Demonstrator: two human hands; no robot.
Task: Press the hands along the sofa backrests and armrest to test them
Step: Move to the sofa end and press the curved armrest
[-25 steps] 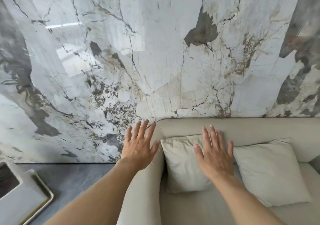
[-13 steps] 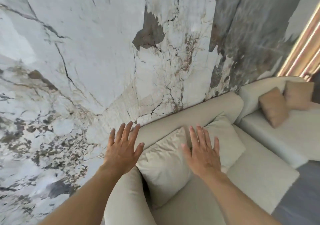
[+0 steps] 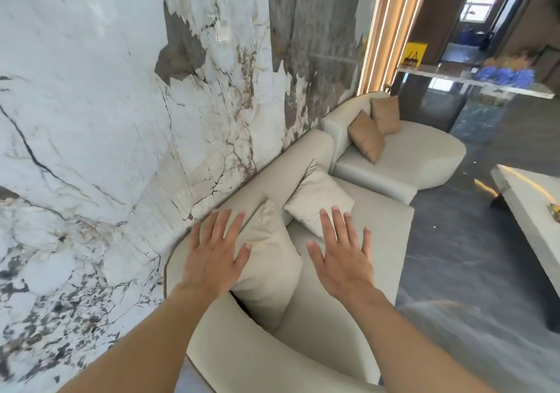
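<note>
Head view: my left hand (image 3: 213, 259) lay flat, fingers spread, at the sofa backrest (image 3: 272, 177) corner; my right hand (image 3: 341, 259) hovered splayed above the seat (image 3: 375, 229).

A veined marble wall (image 3: 121, 104) is seen at left. 2 cream cushions (image 3: 266, 259) and 2 tan cushions (image 3: 366, 136) are propped up; a pale table (image 3: 527, 207) is set on dark flooring (image 3: 472, 250).

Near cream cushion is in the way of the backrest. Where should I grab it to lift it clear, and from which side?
Take the near cream cushion by its upper corner, probably with the left hand, coming from above. It leans tilted against the backrest, so that corner stands free, while its lower end is wedged between armrest and seat.
</note>
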